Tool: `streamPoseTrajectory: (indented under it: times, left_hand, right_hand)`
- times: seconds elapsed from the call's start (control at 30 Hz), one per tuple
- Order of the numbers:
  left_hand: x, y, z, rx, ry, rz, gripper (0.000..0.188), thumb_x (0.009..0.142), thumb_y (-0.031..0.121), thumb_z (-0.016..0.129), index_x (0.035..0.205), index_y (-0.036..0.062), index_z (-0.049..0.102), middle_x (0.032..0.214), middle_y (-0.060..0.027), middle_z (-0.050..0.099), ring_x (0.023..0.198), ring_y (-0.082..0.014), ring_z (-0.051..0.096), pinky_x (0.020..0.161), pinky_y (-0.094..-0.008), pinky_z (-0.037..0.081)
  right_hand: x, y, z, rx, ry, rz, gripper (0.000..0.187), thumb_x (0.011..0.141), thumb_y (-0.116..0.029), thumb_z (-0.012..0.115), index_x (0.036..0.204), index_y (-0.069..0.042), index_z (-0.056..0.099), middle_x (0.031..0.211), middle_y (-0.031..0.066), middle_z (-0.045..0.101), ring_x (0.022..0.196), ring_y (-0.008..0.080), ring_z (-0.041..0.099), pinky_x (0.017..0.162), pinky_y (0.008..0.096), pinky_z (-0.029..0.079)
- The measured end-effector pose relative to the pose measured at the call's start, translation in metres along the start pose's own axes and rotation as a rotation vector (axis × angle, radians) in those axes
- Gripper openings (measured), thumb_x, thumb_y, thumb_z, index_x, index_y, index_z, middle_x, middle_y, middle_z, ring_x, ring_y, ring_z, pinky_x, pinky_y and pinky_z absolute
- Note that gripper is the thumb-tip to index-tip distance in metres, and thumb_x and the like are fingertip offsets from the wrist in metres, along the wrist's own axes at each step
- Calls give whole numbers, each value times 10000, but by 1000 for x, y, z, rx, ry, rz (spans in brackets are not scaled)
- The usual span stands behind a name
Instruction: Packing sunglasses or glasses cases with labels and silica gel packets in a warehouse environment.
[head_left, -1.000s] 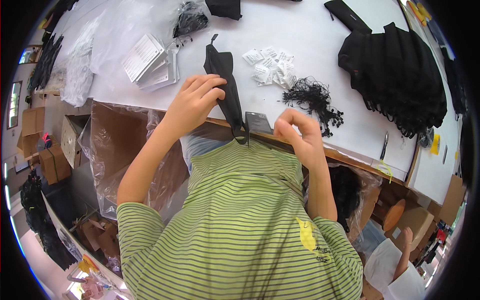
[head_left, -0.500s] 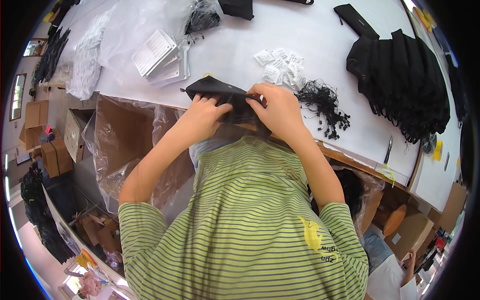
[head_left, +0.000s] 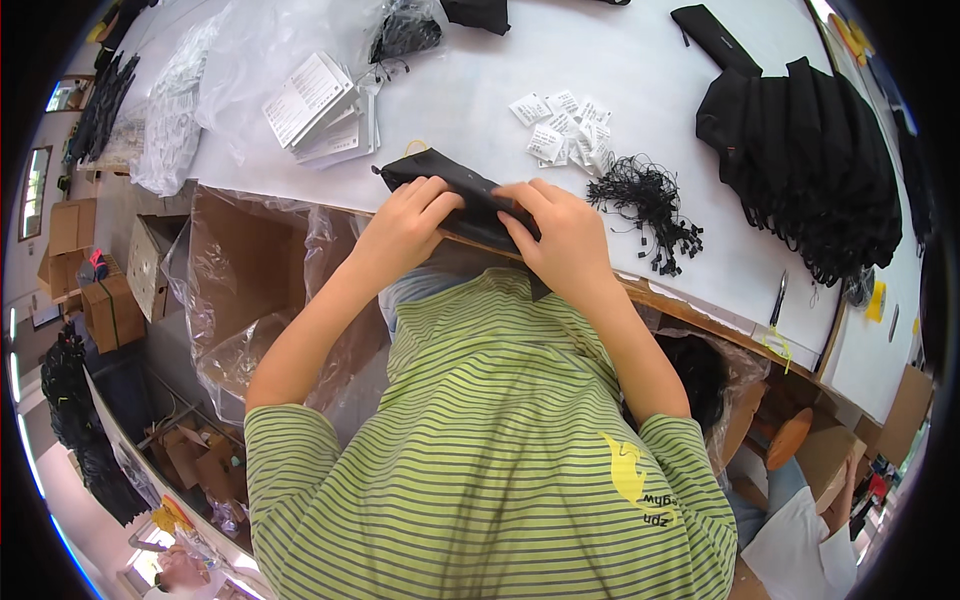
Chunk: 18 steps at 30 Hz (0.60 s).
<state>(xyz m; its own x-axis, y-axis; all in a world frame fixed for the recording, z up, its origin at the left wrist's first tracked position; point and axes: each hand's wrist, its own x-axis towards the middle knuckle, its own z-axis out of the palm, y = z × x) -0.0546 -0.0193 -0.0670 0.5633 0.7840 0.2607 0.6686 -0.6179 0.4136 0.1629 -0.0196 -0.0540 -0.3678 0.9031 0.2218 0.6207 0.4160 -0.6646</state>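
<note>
Black pouch [head_left: 474, 197]: at near edge of desk [head_left: 455, 95]
Left hand [head_left: 405, 218]: fingers curled over pouch
Right hand [head_left: 562, 238]: pinching pouch's right end
Risk: loosened pinch could let pouch slip off desk

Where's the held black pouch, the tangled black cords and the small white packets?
Held black pouch [head_left: 479, 207], head view: its exposed middle.
Tangled black cords [head_left: 641, 193], head view: the heap's thick part.
Small white packets [head_left: 566, 124], head view: the pile's middle.
</note>
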Motion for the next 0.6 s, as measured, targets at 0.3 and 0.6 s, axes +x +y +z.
streamPoseTrajectory:
  times: [0.3,0.6]
  left_hand:
    - [-2,0,0,61,185,113,281,593,7,689,852,33,584,878,-75,580,874,-266,583,769,-367,481]
    - [1,11,13,56,326,187,250,599,41,709,835,52,627,872,-33,600,848,-217,596,761,-350,485]
  right_hand:
    - [19,-9,-4,-109,108,-267,158,703,-98,703,835,-135,625,985,16,535,790,178,550,644,317,439]
    - [24,9,-8,-230,-71,-285,63,716,-186,683,720,-125,700,977,35,585,1011,224,503,955,399,334]
